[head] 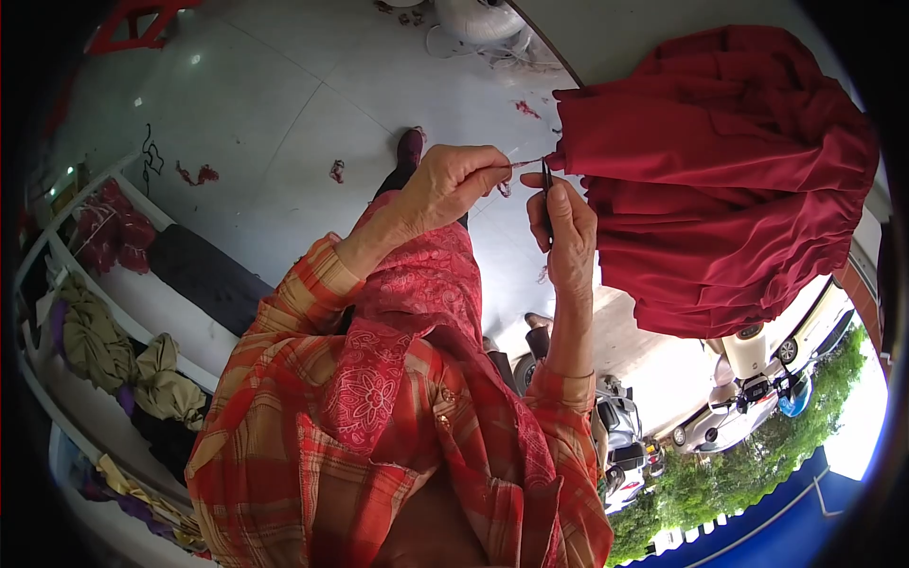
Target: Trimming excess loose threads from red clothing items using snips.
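Between its thumb and fingertips my left hand (461, 181) pinches a thin red thread (524, 164). The thread runs taut to the frayed edge of a dark red garment (710, 149). My right hand (572, 227) grips small black thread snips (547, 192), blades pointing away from me. Their tips sit at the thread, close beside the garment's edge; whether the blades are closed on it I cannot tell. Gathered and creased, the garment is spread on the right, with layered folds and an elasticated-looking far edge. A short curled end of thread dangles under my left fingertips.
A pale work table (660, 21) lies under the garment. Red thread scraps (199, 174) litter the grey tiled floor (284, 92). On the left, a white-framed rack (121, 284) holds folded cloth (92, 337) and a red plastic-wrapped bundle (117, 227). A red stool (135, 28) stands at upper left. Parked scooters (625, 426) are outside.
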`<state>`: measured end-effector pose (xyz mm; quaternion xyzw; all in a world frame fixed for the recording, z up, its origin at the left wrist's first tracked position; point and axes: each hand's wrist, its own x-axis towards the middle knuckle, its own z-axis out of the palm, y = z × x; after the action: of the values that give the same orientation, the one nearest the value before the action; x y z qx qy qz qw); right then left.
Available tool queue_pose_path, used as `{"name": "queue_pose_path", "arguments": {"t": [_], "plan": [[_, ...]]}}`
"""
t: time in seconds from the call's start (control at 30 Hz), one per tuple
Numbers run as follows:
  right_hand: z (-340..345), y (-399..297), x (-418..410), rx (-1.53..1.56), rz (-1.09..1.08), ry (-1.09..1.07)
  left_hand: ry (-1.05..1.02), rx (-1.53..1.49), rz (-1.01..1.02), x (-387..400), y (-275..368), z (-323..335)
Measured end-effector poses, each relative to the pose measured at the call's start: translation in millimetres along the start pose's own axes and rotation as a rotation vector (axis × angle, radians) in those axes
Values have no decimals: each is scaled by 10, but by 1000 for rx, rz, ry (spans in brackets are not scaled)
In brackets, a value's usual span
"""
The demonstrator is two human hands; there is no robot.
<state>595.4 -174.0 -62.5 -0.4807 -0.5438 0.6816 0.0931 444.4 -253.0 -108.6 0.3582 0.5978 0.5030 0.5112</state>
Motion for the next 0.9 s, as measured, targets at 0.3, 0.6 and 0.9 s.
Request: {"name": "queue_pose_path", "arguments": {"t": [0.3,0.6,0.9], "plan": [[110,-70,96,-37,-35,52,-138,22,-8,17,85,-92],[6,39,-111,-43,21,34,-144,0,-56,24,101,-145],[196,106,214,12,-114,71,-114,-21,-117,2,35,-183]]}}
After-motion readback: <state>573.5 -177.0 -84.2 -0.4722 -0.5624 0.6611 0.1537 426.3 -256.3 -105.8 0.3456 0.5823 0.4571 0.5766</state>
